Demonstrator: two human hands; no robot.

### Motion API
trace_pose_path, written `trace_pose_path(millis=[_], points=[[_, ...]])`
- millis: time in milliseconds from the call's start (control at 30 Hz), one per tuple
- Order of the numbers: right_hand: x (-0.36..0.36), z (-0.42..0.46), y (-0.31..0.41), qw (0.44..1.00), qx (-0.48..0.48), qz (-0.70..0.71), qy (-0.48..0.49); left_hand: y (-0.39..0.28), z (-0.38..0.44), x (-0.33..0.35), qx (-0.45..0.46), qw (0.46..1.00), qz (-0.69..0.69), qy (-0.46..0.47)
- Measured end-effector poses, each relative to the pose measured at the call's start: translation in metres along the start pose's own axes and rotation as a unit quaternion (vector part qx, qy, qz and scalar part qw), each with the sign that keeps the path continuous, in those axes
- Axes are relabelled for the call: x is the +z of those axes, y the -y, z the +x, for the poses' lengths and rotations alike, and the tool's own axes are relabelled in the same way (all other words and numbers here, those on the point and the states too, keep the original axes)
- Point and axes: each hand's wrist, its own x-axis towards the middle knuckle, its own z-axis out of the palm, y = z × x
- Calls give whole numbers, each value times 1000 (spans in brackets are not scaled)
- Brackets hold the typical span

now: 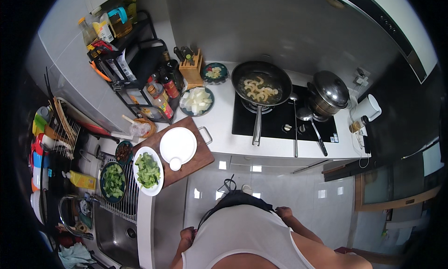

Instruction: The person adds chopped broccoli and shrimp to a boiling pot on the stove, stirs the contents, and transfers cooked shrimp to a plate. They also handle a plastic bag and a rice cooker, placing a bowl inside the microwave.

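My left hand (189, 234) hangs beside my waist, near a dark strap. My right hand (284, 212) is at the other hip, close to the dark garment (241, 199); whether either hand grips anything is unclear. Before me, a frying pan (257, 100) with peeled shrimp (259, 89) in liquid sits on the left burner of a black cooktop (276, 127). A lidded pot (327, 94) stands on the right burner. Between them lies a long-handled utensil (295, 129), and a ladle (313, 124) rests in front of the pot.
A cutting board (206, 153) holds a white round plate (178, 143) and a small white dish (175, 164). An oval plate of green vegetables (148, 169) overlaps its edge. Nearby are white sliced pieces (196, 100), chopped garlic (213, 72), a knife block (191, 68) and a sink (117, 234).
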Motion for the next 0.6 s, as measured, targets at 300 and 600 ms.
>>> trace_pose_path(millis=[300, 600], points=[[-5, -36, 79, 894, 320, 314, -19, -41, 6, -4, -132, 985, -108, -29], [22, -63, 5, 970, 167, -92, 154, -28, 13, -12, -112, 992, -49, -19]])
